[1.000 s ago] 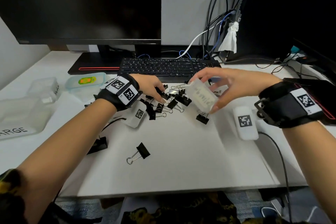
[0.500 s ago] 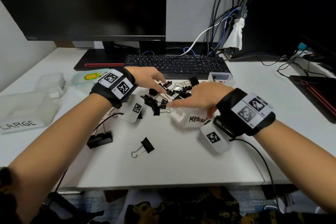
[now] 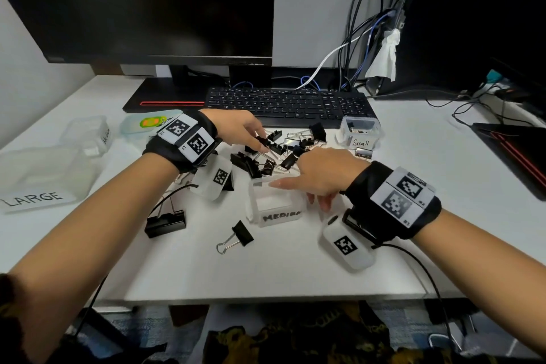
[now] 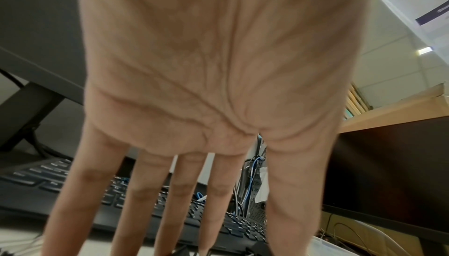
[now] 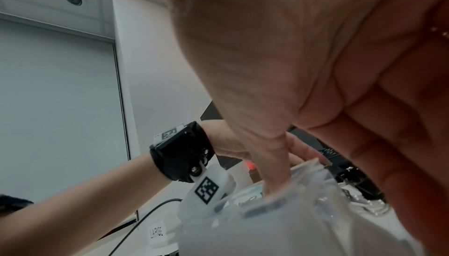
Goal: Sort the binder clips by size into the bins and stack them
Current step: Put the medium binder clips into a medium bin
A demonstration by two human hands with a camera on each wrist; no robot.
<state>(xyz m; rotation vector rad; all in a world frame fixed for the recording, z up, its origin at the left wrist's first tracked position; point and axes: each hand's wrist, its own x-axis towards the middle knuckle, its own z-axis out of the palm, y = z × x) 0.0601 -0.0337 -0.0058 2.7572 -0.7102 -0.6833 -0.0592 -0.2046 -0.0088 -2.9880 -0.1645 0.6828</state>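
Right grip around MEDIUM bin wall

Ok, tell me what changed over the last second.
The right hand brought the medium bin down from the air above the clip pile and toward the person; it now stands upright on the desk, the hand still gripping its rim. The left hand stayed with straight fingers in the pile. The large bin and the loose clip in front did not move.
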